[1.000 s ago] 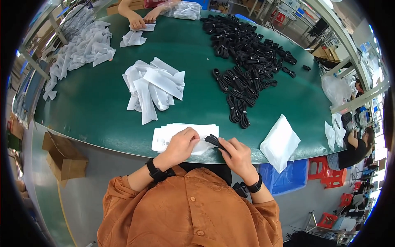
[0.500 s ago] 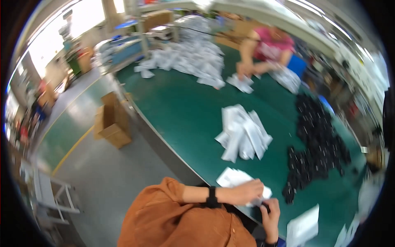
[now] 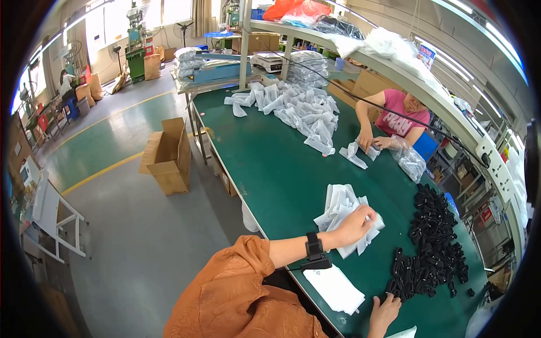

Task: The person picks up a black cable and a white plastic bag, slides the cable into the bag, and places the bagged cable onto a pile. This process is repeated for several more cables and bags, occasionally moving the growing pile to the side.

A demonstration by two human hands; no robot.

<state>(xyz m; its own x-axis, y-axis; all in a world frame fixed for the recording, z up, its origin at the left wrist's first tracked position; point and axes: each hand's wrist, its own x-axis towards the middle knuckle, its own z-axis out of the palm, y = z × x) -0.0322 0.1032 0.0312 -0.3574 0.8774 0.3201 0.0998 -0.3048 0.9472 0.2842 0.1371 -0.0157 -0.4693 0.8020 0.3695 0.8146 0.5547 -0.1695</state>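
My left hand (image 3: pixel 356 225) is over the pile of frosted white plastic bags (image 3: pixel 338 201), its fingers bent and closed on a plastic bag (image 3: pixel 376 226) at the pile's near right side. Part of that bag is hidden by the hand. Lower right, my right hand (image 3: pixel 385 313) has thumb and fingers apart, fingertips at the near edge of a heap of black coiled cables (image 3: pixel 431 248). Between my hands and the table edge lies a flat stack of white bags (image 3: pixel 335 288). Another white bag (image 3: pixel 404 333) shows at the bottom rim.
Across the green table (image 3: pixel 253 152), a person in a pink shirt (image 3: pixel 391 118) handles white bags near a clear plastic sack (image 3: pixel 410 163). A large bag heap (image 3: pixel 301 110) lies at the far end. An overhead shelf (image 3: pixel 394 62) spans the back. A cardboard box (image 3: pixel 169 160) stands on the floor.
My hands have separated: the left moved forward to the bag pile, the right to the black cables. The small dark item between them is no longer visible there. The view has shifted.
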